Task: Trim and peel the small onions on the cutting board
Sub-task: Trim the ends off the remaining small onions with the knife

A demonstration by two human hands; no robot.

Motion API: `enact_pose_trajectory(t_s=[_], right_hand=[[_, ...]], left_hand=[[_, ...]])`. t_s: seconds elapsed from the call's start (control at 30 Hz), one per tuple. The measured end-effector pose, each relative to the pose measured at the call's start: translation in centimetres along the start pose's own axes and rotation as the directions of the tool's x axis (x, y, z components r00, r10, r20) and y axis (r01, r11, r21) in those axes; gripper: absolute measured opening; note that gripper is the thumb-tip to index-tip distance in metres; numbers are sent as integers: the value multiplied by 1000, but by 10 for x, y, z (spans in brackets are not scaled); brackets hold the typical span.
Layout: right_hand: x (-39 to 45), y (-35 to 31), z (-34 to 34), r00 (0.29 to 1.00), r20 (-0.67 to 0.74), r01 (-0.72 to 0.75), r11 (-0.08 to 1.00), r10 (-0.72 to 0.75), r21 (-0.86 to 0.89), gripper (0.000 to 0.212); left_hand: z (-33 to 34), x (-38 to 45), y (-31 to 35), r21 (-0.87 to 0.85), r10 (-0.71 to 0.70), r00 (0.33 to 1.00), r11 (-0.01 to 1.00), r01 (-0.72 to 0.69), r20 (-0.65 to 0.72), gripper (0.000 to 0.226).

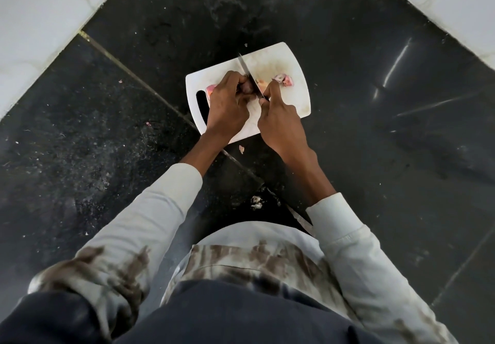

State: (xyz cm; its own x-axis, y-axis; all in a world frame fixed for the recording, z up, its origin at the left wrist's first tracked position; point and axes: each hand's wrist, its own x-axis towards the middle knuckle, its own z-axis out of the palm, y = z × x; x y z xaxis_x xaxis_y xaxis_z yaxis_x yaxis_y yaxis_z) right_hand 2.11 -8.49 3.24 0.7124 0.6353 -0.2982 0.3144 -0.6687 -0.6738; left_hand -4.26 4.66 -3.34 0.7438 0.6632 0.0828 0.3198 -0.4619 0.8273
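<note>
A white cutting board with a handle slot lies on the black stone floor. My left hand grips a small dark onion against the board. My right hand is shut on a knife; its blade points away from me and presses down on that onion. Pink onion pieces and peel lie on the board to the right of the blade. Another pink piece peeks out behind my left hand, beside the slot.
Peel scraps lie on the floor: one just below the board, a clump nearer my body. White walls close in at the left and top right. My knees and dark trousers fill the bottom.
</note>
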Motion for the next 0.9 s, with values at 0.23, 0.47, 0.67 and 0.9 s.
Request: enact_pose_trajectory(t_s=[0.23, 0.47, 0.67, 0.9], right_hand=[[-2, 10, 6, 997, -68, 15, 998, -20, -68, 26], [1, 12, 21, 995, -100, 15, 993, -27, -120, 34], [9, 14, 25, 995, -102, 0, 993, -13, -120, 37], [-11, 30, 26, 995, -96, 1, 1000, -2, -13, 35]], left_hand=[[5, 0, 1, 37, -1, 1000, 999, 2, -17, 20], [3, 0, 4, 21, -2, 1000, 1000, 2, -4, 21], [3, 4, 0, 94, -21, 999, 995, 17, 39, 26], [5, 2, 1, 20, -35, 999, 999, 34, 34, 25]])
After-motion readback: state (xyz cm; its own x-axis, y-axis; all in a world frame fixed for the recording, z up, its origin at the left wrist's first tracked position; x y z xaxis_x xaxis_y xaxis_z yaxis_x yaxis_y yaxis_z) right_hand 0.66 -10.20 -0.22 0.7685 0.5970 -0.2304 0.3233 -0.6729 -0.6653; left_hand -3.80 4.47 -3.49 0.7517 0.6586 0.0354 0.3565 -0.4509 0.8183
